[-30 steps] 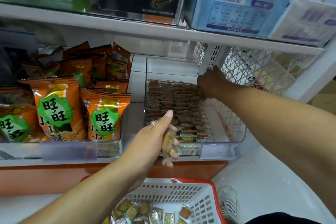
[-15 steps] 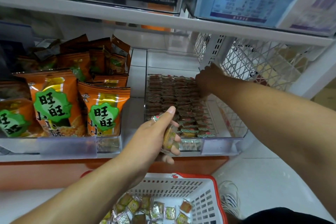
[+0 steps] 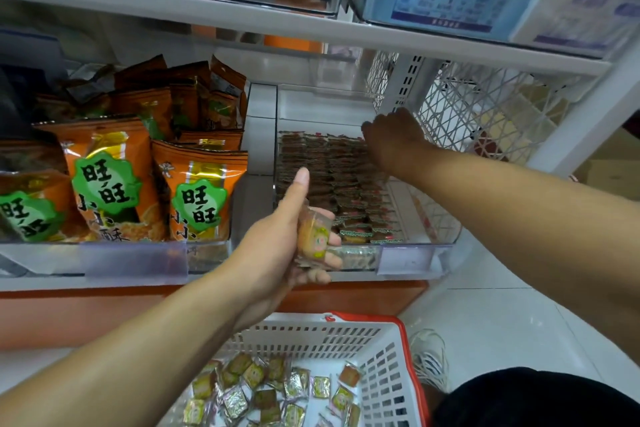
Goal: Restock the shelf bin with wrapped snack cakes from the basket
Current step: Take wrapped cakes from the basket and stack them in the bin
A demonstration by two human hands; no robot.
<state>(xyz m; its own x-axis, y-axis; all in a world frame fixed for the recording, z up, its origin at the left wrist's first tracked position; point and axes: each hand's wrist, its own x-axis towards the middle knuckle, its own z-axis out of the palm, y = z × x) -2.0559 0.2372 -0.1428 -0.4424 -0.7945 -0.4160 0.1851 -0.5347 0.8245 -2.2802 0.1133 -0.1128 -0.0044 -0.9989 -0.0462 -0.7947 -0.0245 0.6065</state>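
A clear shelf bin (image 3: 417, 246) holds several tight rows of wrapped snack cakes (image 3: 332, 177). My right hand (image 3: 394, 142) reaches deep into the bin and rests on the far right rows; its fingers point down among the cakes and are hidden. My left hand (image 3: 277, 246) hovers before the bin's front wall, thumb up, gripping a small stack of wrapped cakes (image 3: 313, 239). Below stands a white basket (image 3: 384, 357) with a red rim, with several loose wrapped cakes (image 3: 263, 388) inside.
Orange snack bags (image 3: 114, 180) fill the bin to the left. A white lattice panel (image 3: 485, 114) closes the shelf's right end. The upper shelf board (image 3: 311, 35) hangs low over the bin. A shoe (image 3: 429, 357) rests on the white floor tiles beside the basket.
The view has tilted down, showing more of the basket. My right hand stays at the far right rows and my left hand keeps its stack before the bin.
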